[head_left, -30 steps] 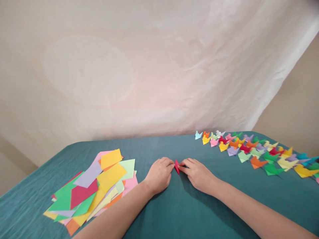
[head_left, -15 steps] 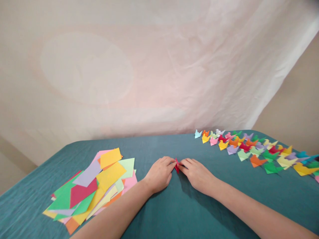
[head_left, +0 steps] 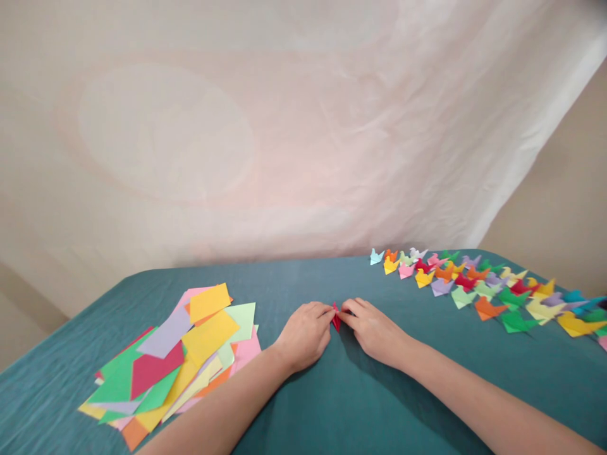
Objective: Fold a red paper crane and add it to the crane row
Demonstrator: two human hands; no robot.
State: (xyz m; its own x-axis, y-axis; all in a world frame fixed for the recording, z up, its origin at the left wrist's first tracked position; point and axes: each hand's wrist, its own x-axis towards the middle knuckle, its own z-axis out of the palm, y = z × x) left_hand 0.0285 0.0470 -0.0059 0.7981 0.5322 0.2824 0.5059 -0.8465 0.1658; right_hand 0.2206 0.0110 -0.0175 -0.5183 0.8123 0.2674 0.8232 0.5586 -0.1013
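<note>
A small folded red paper piece (head_left: 336, 320) stands upright near the middle of the cloth-covered table, between my two hands. My left hand (head_left: 306, 335) pinches its left side with thumb and fingertips. From the other side my right hand (head_left: 374, 330) grips it the same way, fingers curled together. The fingertips hide part of the folds, so the exact shape of the piece is hard to make out.
Loose coloured paper sheets (head_left: 161, 373) lie in an untidy pile on the left of the teal tablecloth (head_left: 303, 278). Several folded paper birds (head_left: 490, 308) stand in rows along the right side. A pale hanging cloth (head_left: 303, 139) forms the backdrop.
My right fingers have shifted slightly on the red paper, and a little more of its folded front shows. My left hand stays nearly in place.
</note>
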